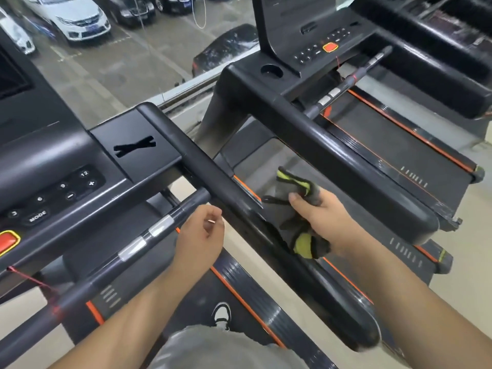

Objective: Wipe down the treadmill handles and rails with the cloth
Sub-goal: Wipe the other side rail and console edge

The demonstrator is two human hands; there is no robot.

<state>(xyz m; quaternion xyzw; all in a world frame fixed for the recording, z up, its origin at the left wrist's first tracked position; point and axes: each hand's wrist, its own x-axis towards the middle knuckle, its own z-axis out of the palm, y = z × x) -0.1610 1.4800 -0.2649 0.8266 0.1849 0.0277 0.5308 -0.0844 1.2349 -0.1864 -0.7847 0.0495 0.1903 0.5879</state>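
I stand on a black treadmill. Its thick right side rail [202, 166] runs from the console down to the lower right. A thinner grey crossbar handle [138, 243] with silver sensor bands crosses in front of the console. My right hand [322, 222] grips a grey and yellow-green cloth [300, 209] just right of the side rail, with the cloth hanging against the rail's outer side. My left hand [199, 235] hovers by the crossbar's right end with loosely curled fingers, holding nothing.
The console [53, 182] with buttons and a red stop button [8, 241] sits at left. A second treadmill [346, 145] stands close on the right, leaving a narrow gap. A window ahead overlooks parked cars. My shoe [222, 315] rests on the belt.
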